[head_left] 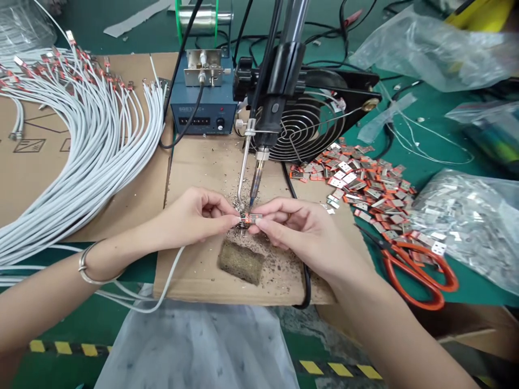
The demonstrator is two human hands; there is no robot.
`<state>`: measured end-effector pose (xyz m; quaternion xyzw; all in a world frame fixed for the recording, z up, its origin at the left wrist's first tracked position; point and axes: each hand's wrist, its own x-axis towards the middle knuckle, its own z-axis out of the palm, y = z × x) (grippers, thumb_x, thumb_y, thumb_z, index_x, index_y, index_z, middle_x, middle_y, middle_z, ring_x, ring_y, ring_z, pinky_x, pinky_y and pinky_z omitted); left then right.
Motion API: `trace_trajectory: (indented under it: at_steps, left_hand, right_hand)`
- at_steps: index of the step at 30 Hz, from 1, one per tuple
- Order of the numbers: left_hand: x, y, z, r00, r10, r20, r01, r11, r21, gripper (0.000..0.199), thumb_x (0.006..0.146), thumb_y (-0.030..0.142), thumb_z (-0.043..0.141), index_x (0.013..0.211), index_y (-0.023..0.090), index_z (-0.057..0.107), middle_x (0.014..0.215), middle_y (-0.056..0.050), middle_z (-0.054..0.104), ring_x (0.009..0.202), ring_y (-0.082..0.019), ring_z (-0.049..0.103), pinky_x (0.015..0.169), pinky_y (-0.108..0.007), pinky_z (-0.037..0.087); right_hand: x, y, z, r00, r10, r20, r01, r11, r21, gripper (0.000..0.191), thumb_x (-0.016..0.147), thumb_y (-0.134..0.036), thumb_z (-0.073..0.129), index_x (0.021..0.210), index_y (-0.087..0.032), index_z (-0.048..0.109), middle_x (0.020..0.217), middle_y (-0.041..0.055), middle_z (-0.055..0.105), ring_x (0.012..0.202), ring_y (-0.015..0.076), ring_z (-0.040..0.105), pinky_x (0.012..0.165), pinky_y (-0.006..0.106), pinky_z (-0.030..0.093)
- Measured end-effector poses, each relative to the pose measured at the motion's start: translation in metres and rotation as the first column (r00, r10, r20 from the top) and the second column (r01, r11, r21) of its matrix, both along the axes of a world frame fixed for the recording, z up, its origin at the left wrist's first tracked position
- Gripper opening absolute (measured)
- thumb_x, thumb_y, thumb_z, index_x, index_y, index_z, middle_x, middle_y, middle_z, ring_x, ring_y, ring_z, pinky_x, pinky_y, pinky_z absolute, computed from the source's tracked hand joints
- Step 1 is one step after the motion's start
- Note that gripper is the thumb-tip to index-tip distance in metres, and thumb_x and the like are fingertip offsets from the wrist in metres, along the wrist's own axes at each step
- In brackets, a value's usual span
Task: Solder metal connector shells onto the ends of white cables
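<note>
My left hand (203,216) pinches the end of a white cable (172,275), which hangs down in a loop below the wrist. Between finger and thumb of my right hand (290,224) is a small USB connector (253,218) with orange plastic and a metal shell. Cable end and connector meet just under the tip of a clamped soldering iron (255,181). A thin bent solder feed tube (242,178) comes down beside the iron. Whether the iron's tip touches the joint, I cannot tell. A worn brown sponge (241,262) lies on the cardboard below my hands.
At left lies a large bundle of white cables (93,135). Behind stand a blue solder feeder (203,111), a solder spool (198,19) and a black fan (292,127). Connectors (368,183) are heaped at right, near orange-handled scissors (417,275) and a plastic bag of metal parts (470,227).
</note>
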<state>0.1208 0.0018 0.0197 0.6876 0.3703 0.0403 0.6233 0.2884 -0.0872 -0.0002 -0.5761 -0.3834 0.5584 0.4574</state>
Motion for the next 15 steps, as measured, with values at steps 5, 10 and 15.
trace_trajectory:
  at_steps: [5, 10, 15]
  left_hand:
    - [-0.0019, -0.0004, -0.0020, 0.999, -0.013, 0.036, 0.011, 0.999, 0.049, 0.012, 0.078, 0.022, 0.059, 0.075, 0.011, 0.063, 0.048, 0.007, 0.047, 0.037, -0.002, 0.036, 0.032, -0.013, 0.026]
    - [-0.0009, -0.0003, -0.0036, 1.000, -0.012, 0.023, 0.011, 0.998, 0.056, 0.015, 0.079, 0.023, 0.058, 0.077, 0.010, 0.064, 0.049, 0.007, 0.046, 0.038, -0.002, 0.037, 0.033, -0.013, 0.026]
    - [-0.0011, -0.0022, -0.0026, 1.000, 0.007, 0.021, -0.008, 0.999, 0.046, 0.015, 0.079, 0.024, 0.057, 0.079, 0.011, 0.064, 0.051, 0.007, 0.047, 0.038, -0.002, 0.037, 0.032, -0.013, 0.027]
  right_hand:
    - [0.0006, -0.0003, 0.0005, 1.000, 0.003, 0.026, -0.003, 1.000, 0.000, 0.015, 0.070, -0.028, 0.073, 0.077, -0.017, 0.067, 0.064, 0.0038, 0.070, 0.052, 0.0102, 0.059, 0.043, 0.019, 0.040]
    - [0.0011, 0.0002, -0.0003, 1.000, 0.007, 0.030, -0.007, 1.000, 0.003, 0.013, 0.070, -0.027, 0.072, 0.079, -0.017, 0.067, 0.064, 0.0037, 0.070, 0.053, 0.0102, 0.059, 0.044, 0.019, 0.040]
    - [0.0014, -0.0004, -0.0002, 1.000, -0.001, 0.012, 0.001, 1.000, 0.001, 0.013, 0.070, -0.026, 0.072, 0.078, -0.017, 0.068, 0.064, 0.0034, 0.071, 0.052, 0.0092, 0.059, 0.044, 0.018, 0.041]
